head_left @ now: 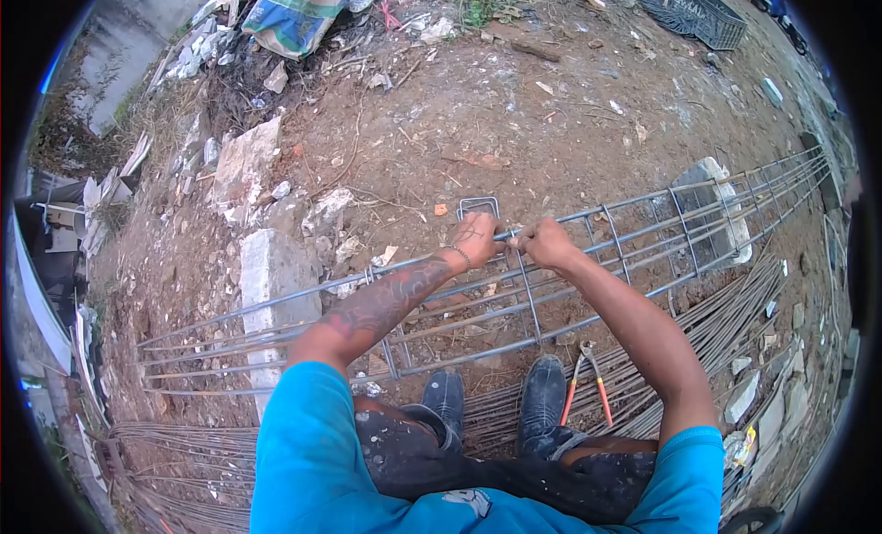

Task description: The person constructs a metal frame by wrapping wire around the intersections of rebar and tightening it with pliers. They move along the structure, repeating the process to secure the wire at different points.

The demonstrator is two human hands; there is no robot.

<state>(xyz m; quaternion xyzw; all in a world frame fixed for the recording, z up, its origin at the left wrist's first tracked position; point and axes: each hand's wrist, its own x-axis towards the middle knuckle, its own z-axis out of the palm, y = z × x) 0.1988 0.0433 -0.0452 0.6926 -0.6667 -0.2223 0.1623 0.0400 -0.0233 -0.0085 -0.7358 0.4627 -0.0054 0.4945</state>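
Observation:
A long rebar cage (pixel 570 319) lies across in front of me, made of several straight bars with square stirrups around them. My left hand (pixel 475 237) is closed at the far top bar, on a wire stirrup (pixel 479 201) whose end sticks out beyond my knuckles. Close beside it, my right hand (pixel 548 244) pinches with thumb and fingers at the same bar, near another stirrup (pixel 530 300). What sits between its fingertips is too small to make out. Pincers with orange handles (pixel 584 378) lie by my right boot.
Concrete blocks prop the cage at left (pixel 268 267) and right (pixel 728 208). Loose rebar rods (pixel 707 336) lie under and behind my boots (pixel 540 401). Rubble, a cement sack (pixel 299 15) and a black crate (pixel 703 17) are on the dirt beyond.

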